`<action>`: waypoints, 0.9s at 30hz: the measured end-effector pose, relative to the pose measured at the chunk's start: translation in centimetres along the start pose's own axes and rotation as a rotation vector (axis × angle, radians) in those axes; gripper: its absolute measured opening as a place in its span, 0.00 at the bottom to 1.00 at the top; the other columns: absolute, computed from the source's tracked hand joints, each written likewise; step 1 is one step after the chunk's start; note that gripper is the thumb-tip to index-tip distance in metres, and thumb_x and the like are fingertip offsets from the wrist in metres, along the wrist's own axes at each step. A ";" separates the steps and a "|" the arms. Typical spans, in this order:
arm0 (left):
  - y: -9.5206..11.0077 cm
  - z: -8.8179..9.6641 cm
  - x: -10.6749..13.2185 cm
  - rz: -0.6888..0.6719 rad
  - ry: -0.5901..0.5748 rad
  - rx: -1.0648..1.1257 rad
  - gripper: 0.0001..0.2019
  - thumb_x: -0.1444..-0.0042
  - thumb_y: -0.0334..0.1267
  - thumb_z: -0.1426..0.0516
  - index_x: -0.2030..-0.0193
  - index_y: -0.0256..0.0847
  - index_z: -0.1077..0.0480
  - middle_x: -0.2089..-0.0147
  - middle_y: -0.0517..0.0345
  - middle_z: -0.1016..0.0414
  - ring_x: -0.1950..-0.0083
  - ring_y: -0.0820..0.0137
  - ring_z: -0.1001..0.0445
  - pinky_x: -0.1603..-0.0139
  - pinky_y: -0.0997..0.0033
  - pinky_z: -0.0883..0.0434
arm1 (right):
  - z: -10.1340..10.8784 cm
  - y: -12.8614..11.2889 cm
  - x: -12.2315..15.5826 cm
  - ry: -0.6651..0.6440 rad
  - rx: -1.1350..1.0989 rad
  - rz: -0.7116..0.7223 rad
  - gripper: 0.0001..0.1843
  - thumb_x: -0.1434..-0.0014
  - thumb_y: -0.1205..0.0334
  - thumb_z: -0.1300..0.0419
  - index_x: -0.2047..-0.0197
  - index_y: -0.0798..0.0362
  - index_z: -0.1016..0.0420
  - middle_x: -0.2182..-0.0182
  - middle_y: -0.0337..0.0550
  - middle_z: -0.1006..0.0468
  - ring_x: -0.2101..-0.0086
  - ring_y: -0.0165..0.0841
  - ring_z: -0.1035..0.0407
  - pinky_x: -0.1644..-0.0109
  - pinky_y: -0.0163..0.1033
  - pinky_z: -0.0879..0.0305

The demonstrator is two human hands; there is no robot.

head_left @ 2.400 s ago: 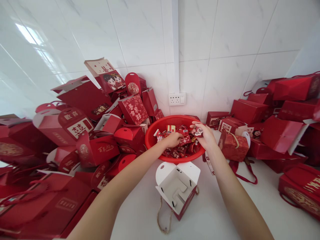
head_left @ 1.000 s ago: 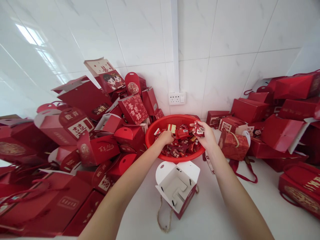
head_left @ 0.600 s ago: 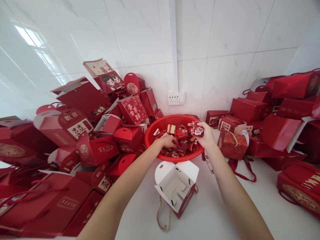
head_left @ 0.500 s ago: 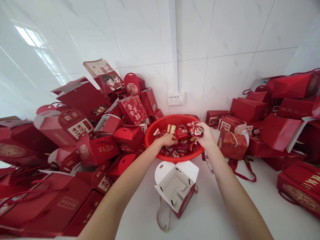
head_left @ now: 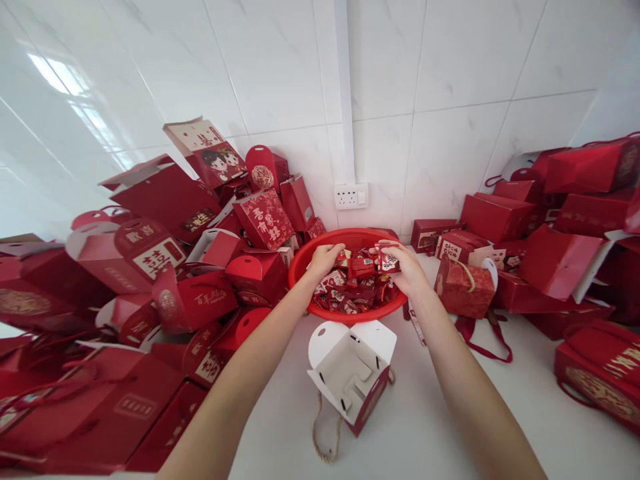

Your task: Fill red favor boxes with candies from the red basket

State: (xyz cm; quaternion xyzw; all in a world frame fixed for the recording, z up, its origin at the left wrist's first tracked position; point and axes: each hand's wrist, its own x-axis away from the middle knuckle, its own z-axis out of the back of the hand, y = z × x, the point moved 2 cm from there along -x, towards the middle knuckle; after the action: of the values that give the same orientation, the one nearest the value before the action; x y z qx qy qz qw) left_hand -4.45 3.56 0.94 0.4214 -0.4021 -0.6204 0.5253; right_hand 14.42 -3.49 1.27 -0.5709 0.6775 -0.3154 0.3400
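A round red basket (head_left: 305, 257) full of small red-wrapped sweets (head_left: 350, 300) stands against the tiled wall. My left hand (head_left: 324, 259) reaches over its left side, fingers curled on a sweet near the rim. My right hand (head_left: 406, 268) hovers over the basket's right side and grips a red sweet packet with a white label (head_left: 387, 260). In front of the basket stands an open red gift box (head_left: 353, 373) with white flaps spread wide and a rope handle trailing on the floor.
Heaps of red gift boxes (head_left: 165, 267) fill the left side. More red boxes and bags (head_left: 540, 233) are stacked at the right. A wall socket (head_left: 351, 196) sits above the basket. The white surface (head_left: 425, 427) runs to the front right.
My left hand has risen from deep among the sweets to the basket's left rim area. My right hand has kept hold of its packet and shifted slightly left.
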 end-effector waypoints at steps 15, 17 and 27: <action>0.1 5.1 0.0 0.039 -0.328 -0.569 0.06 0.58 0.35 0.35 0.79 0.38 0.28 0.78 0.59 0.27 0.71 0.69 0.31 0.68 0.73 0.36 | 0.0 0.3 -0.2 -0.015 0.032 -0.013 0.10 0.60 0.68 0.31 0.70 0.52 0.20 0.73 0.42 0.14 0.67 0.39 0.19 0.61 0.39 0.25; -0.5 4.5 0.0 0.006 -0.342 -0.648 0.06 0.61 0.35 0.34 0.80 0.39 0.28 0.76 0.60 0.27 0.69 0.68 0.31 0.66 0.73 0.37 | 0.0 0.3 -0.1 -0.016 0.043 -0.014 0.10 0.59 0.67 0.31 0.69 0.51 0.20 0.74 0.41 0.15 0.67 0.40 0.18 0.61 0.40 0.25; -1.8 2.7 0.6 -0.143 -0.340 -0.642 0.09 0.60 0.38 0.34 0.80 0.40 0.30 0.79 0.62 0.30 0.70 0.66 0.30 0.64 0.71 0.34 | -0.4 0.1 0.1 -0.002 0.043 -0.018 0.08 0.60 0.68 0.32 0.71 0.51 0.19 0.74 0.41 0.15 0.68 0.38 0.19 0.63 0.38 0.25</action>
State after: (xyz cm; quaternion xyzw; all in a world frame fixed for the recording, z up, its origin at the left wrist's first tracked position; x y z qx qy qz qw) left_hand -7.60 3.33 0.01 0.1530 -0.2380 -0.8112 0.5118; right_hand 14.06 -3.55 1.40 -0.5697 0.6650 -0.3325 0.3502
